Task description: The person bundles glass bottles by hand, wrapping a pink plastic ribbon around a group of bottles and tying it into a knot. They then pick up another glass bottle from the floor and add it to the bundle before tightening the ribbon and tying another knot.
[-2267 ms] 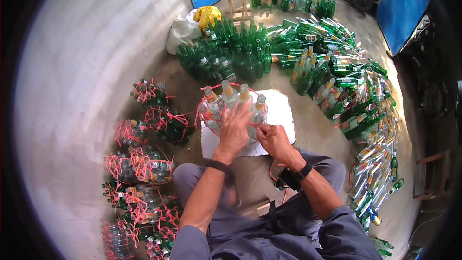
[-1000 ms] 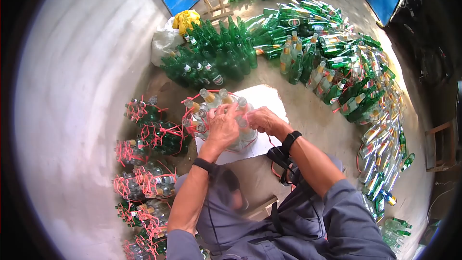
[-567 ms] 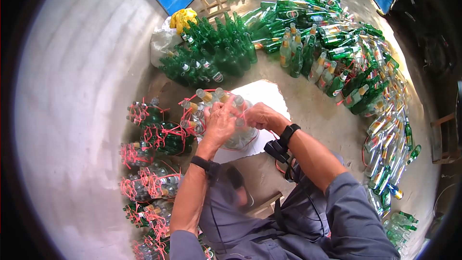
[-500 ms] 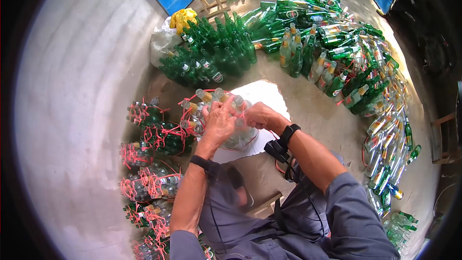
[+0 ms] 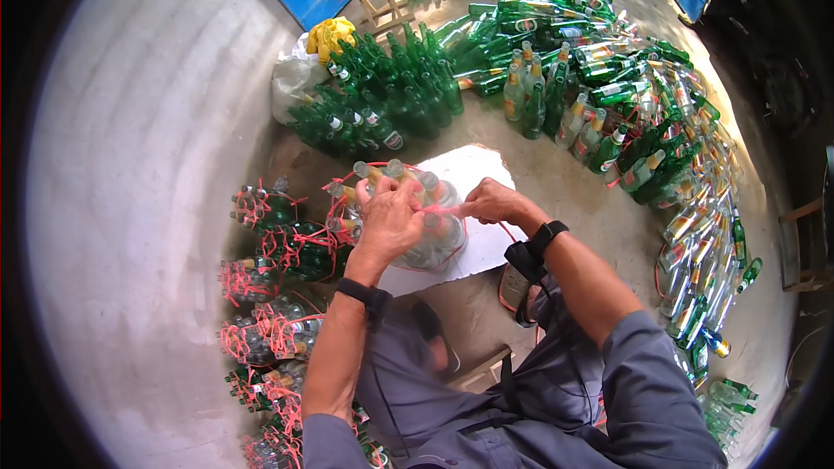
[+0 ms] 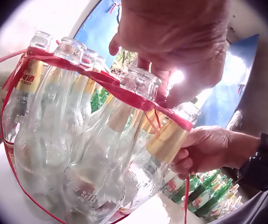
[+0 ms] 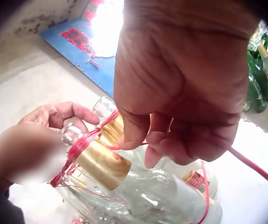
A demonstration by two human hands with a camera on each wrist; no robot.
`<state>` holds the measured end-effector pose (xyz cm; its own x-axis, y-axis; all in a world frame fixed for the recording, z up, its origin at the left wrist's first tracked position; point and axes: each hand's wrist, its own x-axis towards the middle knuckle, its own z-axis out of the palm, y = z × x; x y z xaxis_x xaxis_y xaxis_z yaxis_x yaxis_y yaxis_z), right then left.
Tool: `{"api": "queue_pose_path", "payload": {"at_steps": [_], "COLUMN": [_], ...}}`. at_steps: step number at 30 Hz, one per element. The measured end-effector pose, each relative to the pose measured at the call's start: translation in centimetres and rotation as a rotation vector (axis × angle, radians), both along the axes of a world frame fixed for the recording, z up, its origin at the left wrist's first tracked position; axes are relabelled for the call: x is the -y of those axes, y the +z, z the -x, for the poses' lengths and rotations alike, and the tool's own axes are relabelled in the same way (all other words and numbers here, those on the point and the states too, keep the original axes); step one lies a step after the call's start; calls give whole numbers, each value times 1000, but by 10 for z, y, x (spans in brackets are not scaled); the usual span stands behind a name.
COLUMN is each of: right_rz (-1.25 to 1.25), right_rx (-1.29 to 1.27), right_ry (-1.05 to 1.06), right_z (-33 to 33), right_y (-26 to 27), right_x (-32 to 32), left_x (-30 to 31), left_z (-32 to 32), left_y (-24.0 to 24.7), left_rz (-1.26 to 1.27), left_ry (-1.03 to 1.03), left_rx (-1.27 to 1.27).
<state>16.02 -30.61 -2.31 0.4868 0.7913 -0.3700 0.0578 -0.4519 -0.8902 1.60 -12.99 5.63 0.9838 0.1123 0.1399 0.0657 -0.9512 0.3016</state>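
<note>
A cluster of clear glass bottles [image 5: 443,239] with gold neck labels stands on a white board [image 5: 488,169]. Red plastic twine [image 6: 101,80] runs round their necks, and a second loop circles lower down. My left hand [image 5: 389,221] is over the near necks, its fingers bent round a bottle neck [image 7: 107,108] beside the twine. To its right, my right hand [image 5: 493,202] pinches the twine with curled fingers, close beside the bottles. A strand stretches between the two hands, and a loose tail [image 7: 257,169] trails from the right hand.
Tied bottle bundles [image 5: 282,330] line the left wall. Green bottles [image 5: 382,104] stand beyond the board, and a long heap of loose bottles [image 5: 686,234] curves along the right. A wooden stool [image 5: 378,4] and a yellow bag [image 5: 330,37] are at the back.
My right hand has drawn away to the right, stretching the twine between the hands. My left hand's fingers, earlier spread over the tops, are now bent at the necks. The head view has shifted.
</note>
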Motion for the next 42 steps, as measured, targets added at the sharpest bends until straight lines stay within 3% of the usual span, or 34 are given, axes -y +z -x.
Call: {"api": "queue_pose_path", "payload": {"at_steps": [5, 16, 22, 26, 29, 32, 34, 38, 40, 42], "right_rz": [-121, -152, -74, -69, -107, -254, -177, -270, -314, -230], "right_rx": [-46, 26, -71, -148, -84, 97, 346, 279, 327, 323], "right_ry": [-181, -54, 82, 47, 58, 59, 50, -51, 42, 145], "right_z": [0, 24, 7, 0, -2, 2, 9, 15, 12, 3], "right_y": [2, 24, 19, 21, 25, 12, 16, 28, 24, 20], "right_x": [-6, -14, -6, -3, -3, -11, -18, -22, -21, -11], "left_x": [1, -1, -4, -5, -8, -18, -19, -20, -19, -23], "left_z": [0, 7, 14, 16, 15, 16, 15, 13, 13, 14], "left_y": [4, 22, 25, 24, 19, 15, 18, 21, 26, 24], "left_rz": [-49, -101, -62, -35, -46, 110, 118, 94, 320, 302], "left_ry": [-18, 35, 71, 113, 128, 133, 102, 60, 165, 136], "left_rx": [30, 25, 56, 13, 24, 10, -57, -48, -166, -135]}}
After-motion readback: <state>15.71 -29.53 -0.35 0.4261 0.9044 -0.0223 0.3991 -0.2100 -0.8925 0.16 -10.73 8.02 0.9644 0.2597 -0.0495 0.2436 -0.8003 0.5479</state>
